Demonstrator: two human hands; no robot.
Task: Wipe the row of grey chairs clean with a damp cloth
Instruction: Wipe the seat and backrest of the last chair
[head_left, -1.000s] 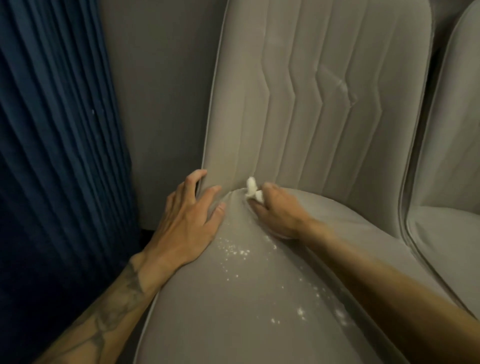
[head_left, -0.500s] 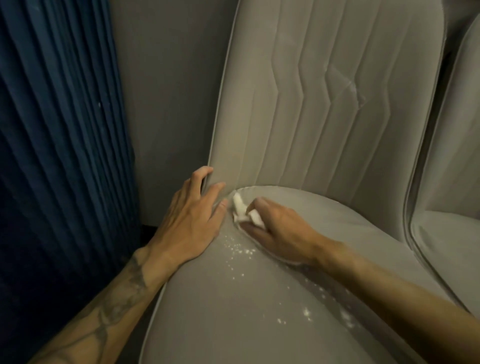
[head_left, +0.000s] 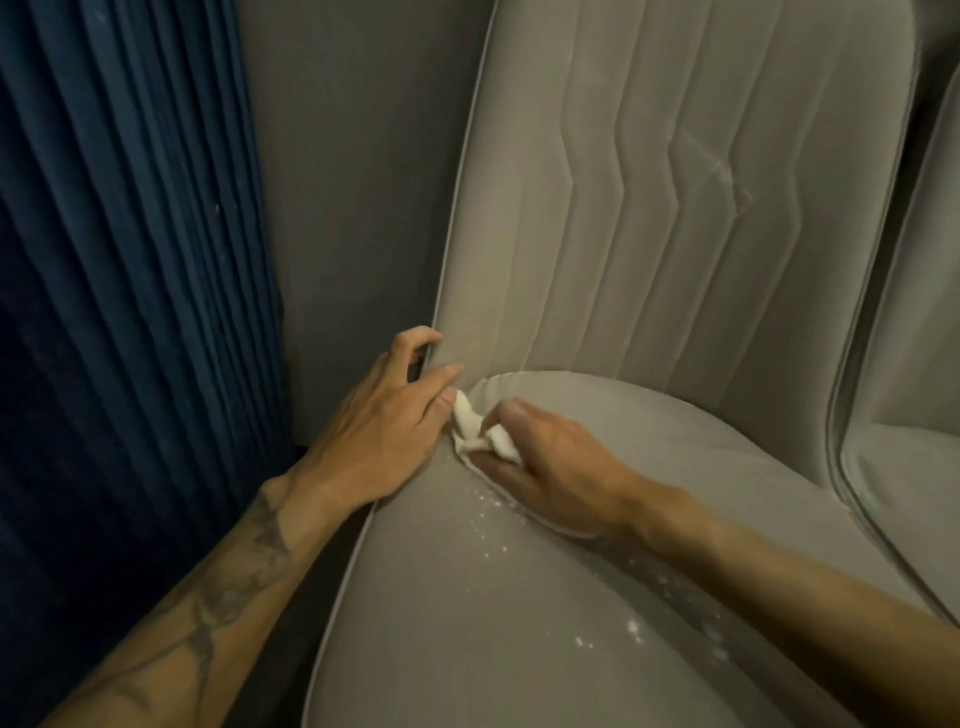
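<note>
At the back left corner of the chair (head_left: 779, 493), where seat (head_left: 457, 623) meets backrest (head_left: 675, 218), we pinch a small white cloth (head_left: 470, 428) between our right hand's (head_left: 556, 467) thumb and curled fingers, pressing it down. Our left hand (head_left: 374, 441) lies just beside the cloth, fingers spread on the seat edge, forefinger bent at the backrest's edge. White specks (head_left: 488, 519) dot the seat. A blue curtain (head_left: 130, 312) hangs left; a second chair (head_left: 914, 467) stands right.
</note>
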